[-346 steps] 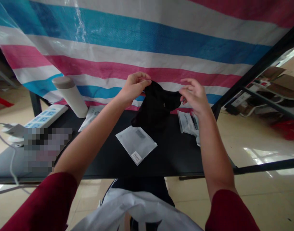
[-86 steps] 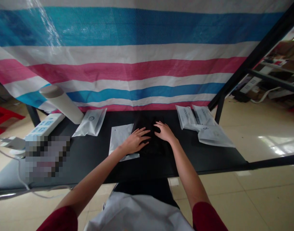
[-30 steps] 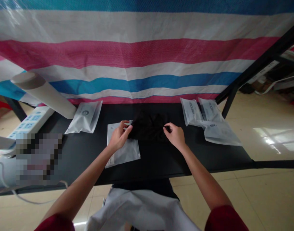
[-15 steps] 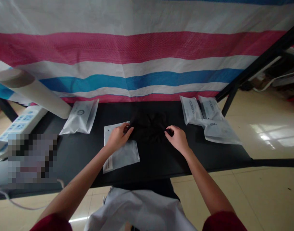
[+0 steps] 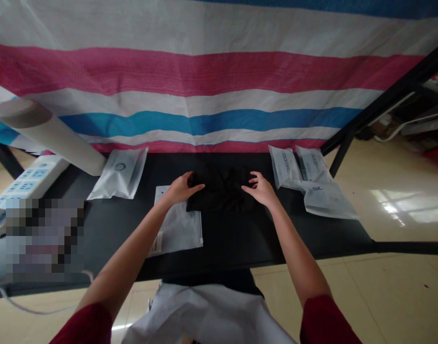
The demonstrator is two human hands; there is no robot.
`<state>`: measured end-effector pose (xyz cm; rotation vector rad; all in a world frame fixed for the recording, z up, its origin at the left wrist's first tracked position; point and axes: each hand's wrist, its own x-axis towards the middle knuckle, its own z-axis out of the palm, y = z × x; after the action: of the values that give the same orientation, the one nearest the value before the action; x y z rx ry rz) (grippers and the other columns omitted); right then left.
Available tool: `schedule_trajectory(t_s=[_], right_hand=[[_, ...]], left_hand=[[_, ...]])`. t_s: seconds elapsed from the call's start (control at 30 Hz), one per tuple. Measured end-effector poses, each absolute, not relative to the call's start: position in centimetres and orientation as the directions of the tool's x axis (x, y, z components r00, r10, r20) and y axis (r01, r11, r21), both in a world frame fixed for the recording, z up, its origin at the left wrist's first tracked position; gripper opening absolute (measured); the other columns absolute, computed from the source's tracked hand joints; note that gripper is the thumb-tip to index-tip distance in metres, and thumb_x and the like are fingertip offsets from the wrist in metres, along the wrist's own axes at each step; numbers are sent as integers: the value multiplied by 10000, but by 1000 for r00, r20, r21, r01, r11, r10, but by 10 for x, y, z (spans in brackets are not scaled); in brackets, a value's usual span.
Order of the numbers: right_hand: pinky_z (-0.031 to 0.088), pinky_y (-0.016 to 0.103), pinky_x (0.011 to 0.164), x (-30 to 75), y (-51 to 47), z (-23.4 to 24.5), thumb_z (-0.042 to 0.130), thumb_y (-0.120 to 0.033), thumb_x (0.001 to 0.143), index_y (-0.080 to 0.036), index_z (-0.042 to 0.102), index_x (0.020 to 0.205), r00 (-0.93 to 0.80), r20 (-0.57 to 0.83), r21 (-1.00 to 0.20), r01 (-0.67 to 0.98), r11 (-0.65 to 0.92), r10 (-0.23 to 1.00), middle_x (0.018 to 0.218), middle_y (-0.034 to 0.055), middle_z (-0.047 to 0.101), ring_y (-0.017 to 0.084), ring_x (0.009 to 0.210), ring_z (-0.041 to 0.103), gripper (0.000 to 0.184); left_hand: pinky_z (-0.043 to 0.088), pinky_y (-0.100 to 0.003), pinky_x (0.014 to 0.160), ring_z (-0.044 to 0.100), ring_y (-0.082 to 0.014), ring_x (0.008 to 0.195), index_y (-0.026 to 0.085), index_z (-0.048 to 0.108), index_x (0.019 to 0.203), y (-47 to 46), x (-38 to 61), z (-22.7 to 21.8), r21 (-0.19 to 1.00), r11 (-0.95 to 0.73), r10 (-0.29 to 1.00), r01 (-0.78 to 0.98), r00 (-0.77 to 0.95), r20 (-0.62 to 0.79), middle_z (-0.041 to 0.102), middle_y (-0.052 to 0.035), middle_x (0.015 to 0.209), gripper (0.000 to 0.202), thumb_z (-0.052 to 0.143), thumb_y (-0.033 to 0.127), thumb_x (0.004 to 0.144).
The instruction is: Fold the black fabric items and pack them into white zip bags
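Note:
A folded black garment (image 5: 221, 193) lies on the black table (image 5: 240, 239), partly over a flat frosted plastic bag (image 5: 177, 228). My left hand (image 5: 183, 188) rests on the garment's left edge with fingers curled over it. My right hand (image 5: 262, 189) lies on its right edge, fingers stretched and pressing the cloth down.
A packed bag (image 5: 120, 173) lies at the back left beside a white cylinder bottle (image 5: 50, 135) and a power strip (image 5: 25, 184). Several packed bags (image 5: 312, 179) are stacked at the back right. A striped tarp (image 5: 204, 81) hangs behind the table; a black frame post (image 5: 376, 105) rises at right.
Earlier I held the garment up, then laid and smoothed it on the table. In the last second both hands gripped its sides, folded it away from me and now rest on top.

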<state>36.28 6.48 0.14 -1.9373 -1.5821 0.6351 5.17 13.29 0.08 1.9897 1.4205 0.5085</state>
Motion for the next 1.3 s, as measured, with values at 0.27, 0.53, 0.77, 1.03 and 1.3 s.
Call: schedule_trajectory(t_s=[0.27,0.53,0.77,1.03,1.3], right_hand=[[523,332,779,366,73,-10,755,-258,652,-207,687,1110,240,-66,-645,730,-225,968,963,38,752,217,837,695,466],[452,274,629,368,67,-10,647,-133,647,-183,676,677,111,-81,-695,707,-136,991,669,3,655,183,665,631,65],[392,252,615,378,34,-13,512,-79,706,-178,637,649,-113,214,-836,492,242,970,780,11,541,127,674,530,169],[433,433,1012,364,4,10,533,-61,698,-237,653,1065,-170,252,-702,646,301,953,1209,81,568,250,1172,543,425],[369,521,1103,339,-38,36,636,-172,712,-263,597,1252,-210,280,-434,843,319,937,1392,83,507,325,1362,384,548]], left_hand=[[363,-260,543,485,-138,598,168,561,727,133,48,-3,782,-253,910,570,415,-8,524,14,641,254,662,400,745],[448,-288,678,548,-165,742,161,597,787,118,37,0,830,-399,812,389,571,122,570,-21,790,102,598,251,739],[458,-284,761,569,-141,812,159,558,622,115,37,-4,842,-455,778,291,589,217,533,-29,857,184,415,45,608],[384,-461,1053,515,-275,1196,194,571,1183,97,28,29,699,-603,710,386,658,249,591,-99,1202,533,528,95,661],[373,-518,1075,395,-329,1284,268,561,1304,37,33,54,467,-717,638,517,756,143,468,-79,1413,594,669,203,723]])
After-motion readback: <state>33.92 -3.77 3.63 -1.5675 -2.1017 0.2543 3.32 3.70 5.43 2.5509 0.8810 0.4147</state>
